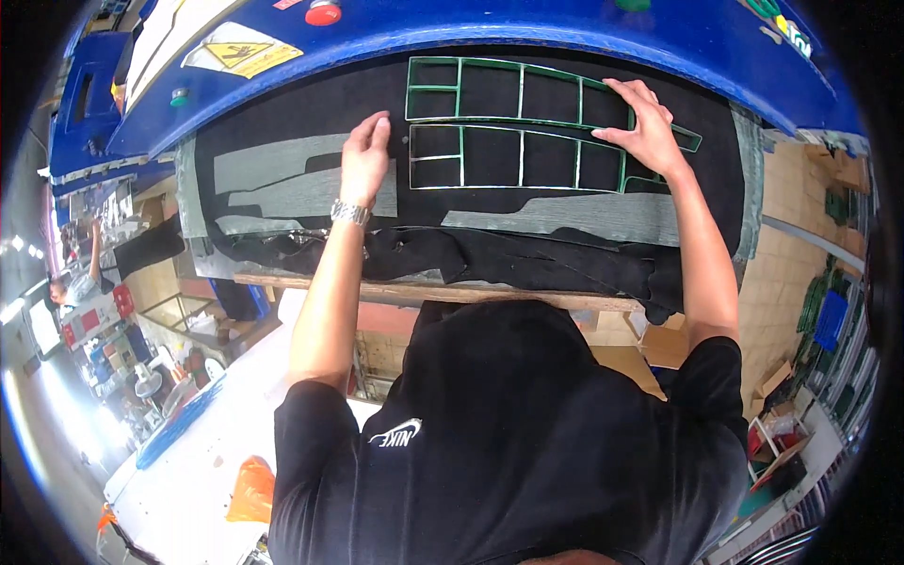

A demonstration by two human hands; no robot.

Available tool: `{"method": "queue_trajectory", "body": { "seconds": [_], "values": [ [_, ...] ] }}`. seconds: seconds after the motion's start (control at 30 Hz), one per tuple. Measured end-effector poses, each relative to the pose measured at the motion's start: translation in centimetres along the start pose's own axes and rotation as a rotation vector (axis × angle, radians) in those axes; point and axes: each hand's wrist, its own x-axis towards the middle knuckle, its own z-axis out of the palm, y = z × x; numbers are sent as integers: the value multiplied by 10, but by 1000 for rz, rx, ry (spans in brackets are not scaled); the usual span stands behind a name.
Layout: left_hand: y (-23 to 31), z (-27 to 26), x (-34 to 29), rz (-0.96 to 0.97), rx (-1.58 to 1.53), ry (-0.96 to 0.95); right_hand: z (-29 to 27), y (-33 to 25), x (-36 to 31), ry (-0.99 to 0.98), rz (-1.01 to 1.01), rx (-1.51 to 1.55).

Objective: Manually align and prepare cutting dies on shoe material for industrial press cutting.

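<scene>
Two long green-edged cutting dies (521,94), divided into several compartments, lie one beyond the other on black sheet material (311,105). My right hand (645,132) spans the right part of the far die, fingers at its far edge and thumb at its near edge. The nearer die (521,158) sits close alongside it, below that thumb. Left of both dies, my left hand (365,162) hovers near the black material, fingers bent and pressed together, apart from the dies. Nothing shows between its fingers. A metal watch (350,213) circles my left wrist.
Grey board shows through cut-out gaps (273,169) in the sheet. Crumpled black scraps (508,259) line the near edge, above a wooden strip (452,294). A blue machine body (527,28) with a red button (323,12) rises beyond. At left stands a white table (188,471).
</scene>
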Motion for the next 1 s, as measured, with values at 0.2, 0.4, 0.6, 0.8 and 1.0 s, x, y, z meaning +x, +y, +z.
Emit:
{"method": "queue_trajectory", "body": {
  "seconds": [0.2, 0.4, 0.6, 0.8, 1.0],
  "values": [
    [-13, 25, 8, 253, 210, -49, 4, 6, 10, -21, -9, -57],
    [-33, 24, 10, 297, 333, -15, 18, 19, 9, 27, -75, -93],
    [-23, 23, 10, 155, 247, -49, 13, 21, -12, 103, 3, -71],
    [-32, 18, 12, 78, 224, -123, -25, 83, -76, 529, 428, -32],
    [-17, 30, 7, 30, 113, -69, -16, 120, -86, 416, 319, 194]
  ]
}}
